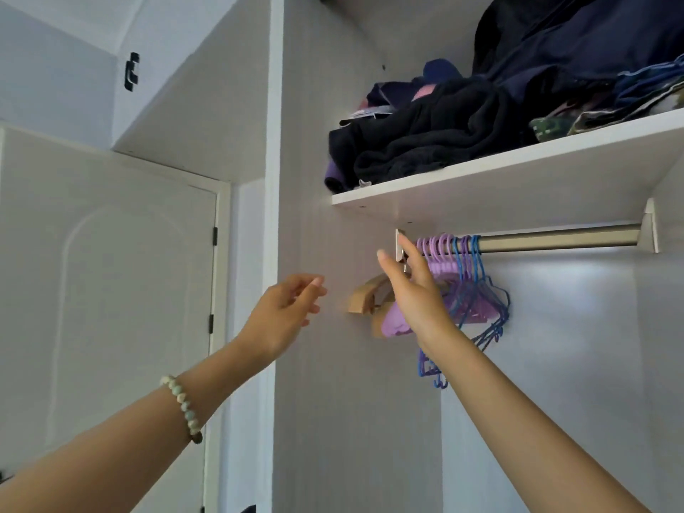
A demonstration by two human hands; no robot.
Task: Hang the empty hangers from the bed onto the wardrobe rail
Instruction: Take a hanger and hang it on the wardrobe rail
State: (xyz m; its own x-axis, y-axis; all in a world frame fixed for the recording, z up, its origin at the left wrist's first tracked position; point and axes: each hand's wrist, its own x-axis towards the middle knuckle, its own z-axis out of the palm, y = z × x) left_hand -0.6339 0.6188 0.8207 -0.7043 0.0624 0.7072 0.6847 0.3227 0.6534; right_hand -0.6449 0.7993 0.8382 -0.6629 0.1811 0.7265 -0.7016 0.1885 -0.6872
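A metal wardrobe rail [555, 240] runs under a white shelf. At its left end hang several purple plastic hangers [436, 249] and a few blue wire hangers [481, 290], bunched together. Light wooden hangers [364, 296] hang at the very left of the rail, partly hidden behind my right hand [414, 294]. That hand is raised in front of their hooks with its fingers straight and spread, and its fingertips are by the rail's end bracket. My left hand [285, 309] hovers to the left of the wooden hangers, fingers loosely curled, holding nothing.
The white shelf [481, 179] above the rail carries piled dark clothes [425, 142]. The right stretch of the rail is bare. The wardrobe's side panel [303, 216] stands close on the left, with a white door [111, 290] beyond it.
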